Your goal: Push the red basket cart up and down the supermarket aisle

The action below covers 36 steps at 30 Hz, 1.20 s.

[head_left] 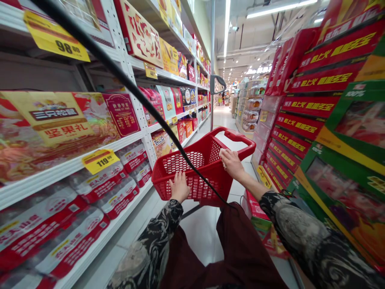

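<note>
A red plastic shopping basket with perforated sides stands tilted in front of my legs, its raised handle at the far right end. My left hand lies against its near side, fingers apart and touching the rim area. With my right hand I grip a crumpled white piece, like a tissue or wipe, pressed to the basket's upper edge below the handle. The basket's inside shows no goods in the visible part. A black cable crosses the view diagonally and passes in front of the basket.
On the left, white shelves hold gift boxes and wrapped water bottle packs, with yellow price tags. Stacked red cartons and green fruit boxes rise close on the right. A grey metal pole stands ahead beside the aisle.
</note>
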### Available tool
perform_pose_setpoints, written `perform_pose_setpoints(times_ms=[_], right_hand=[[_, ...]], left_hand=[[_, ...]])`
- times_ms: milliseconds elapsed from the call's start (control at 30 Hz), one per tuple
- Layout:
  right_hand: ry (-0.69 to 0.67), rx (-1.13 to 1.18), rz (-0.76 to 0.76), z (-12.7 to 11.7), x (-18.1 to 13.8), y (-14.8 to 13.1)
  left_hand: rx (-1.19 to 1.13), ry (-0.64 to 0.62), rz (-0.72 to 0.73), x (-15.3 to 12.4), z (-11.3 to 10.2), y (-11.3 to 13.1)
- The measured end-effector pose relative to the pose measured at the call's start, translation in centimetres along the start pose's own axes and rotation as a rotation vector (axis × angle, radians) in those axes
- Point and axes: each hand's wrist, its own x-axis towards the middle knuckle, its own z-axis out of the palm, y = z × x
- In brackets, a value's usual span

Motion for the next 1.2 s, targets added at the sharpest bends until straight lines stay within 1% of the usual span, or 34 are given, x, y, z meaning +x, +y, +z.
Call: perform_pose_setpoints(times_ms=[100,167,267,333,400,467,567,633,733,800,900,1000,1067,1200], right_hand=[[-0.041,0.065,-0.117,1.5,0.2,-2.5],[-0.042,0.067,-0.137,1.9,0.1,-3.0],[-0.042,0.027,-0.125,1.5,-0.1,-1.9],[-0.052,0.002,-0.098,1.0,-0.2,-0.7],[-0.058,-0.013,-0.053,0.7,-0.1,0.0],[-0.050,-0.013,0.000,0.8,0.0,-0.1],[-0.054,0.034,0.023,1.7,0.2,-1.8],[-0.086,0.098,-0.028,2.6,0.3,-3.8],[-0.133,0.184,-0.112,3.6,0.4,-6.5],[-0.144,0.204,-0.160,3.8,0.3,-7.2],[-0.119,0.151,-0.182,3.3,-0.3,-6.0],[-0.067,0.059,-0.131,2.8,-1.0,-3.9],[-0.054,0.026,-0.117,2.8,-1.2,-3.0],[-0.082,0.013,-0.062,3.0,-1.0,-2.7]], left_hand=[[-0.021,-0.032,0.052,-0.4,-0.6,-0.2],[-0.024,-0.026,0.054,-0.6,-1.2,-1.0],[0.001,-0.016,-0.019,-0.9,-1.7,-2.4],[0.015,-0.034,-0.034,-0.9,-1.8,-2.9],[0.015,-0.047,-0.024,-1.0,-1.8,-2.7],[0.013,-0.055,-0.028,-1.1,-1.7,-2.0],[0.019,-0.068,-0.016,-1.3,-1.7,-1.0],[0.020,-0.068,-0.007,-1.5,-1.8,-0.7],[0.016,-0.062,0.008,-1.7,-2.0,-1.5],[0.024,-0.055,-0.019,-1.6,-2.1,-2.6],[0.057,-0.044,-0.061,-1.5,-2.1,-4.1],[0.070,-0.021,-0.050,-1.4,-2.0,-4.9],[0.073,0.003,-0.032,-1.6,-2.0,-5.1],[0.082,0.034,0.057,-2.5,-2.0,-5.3]])
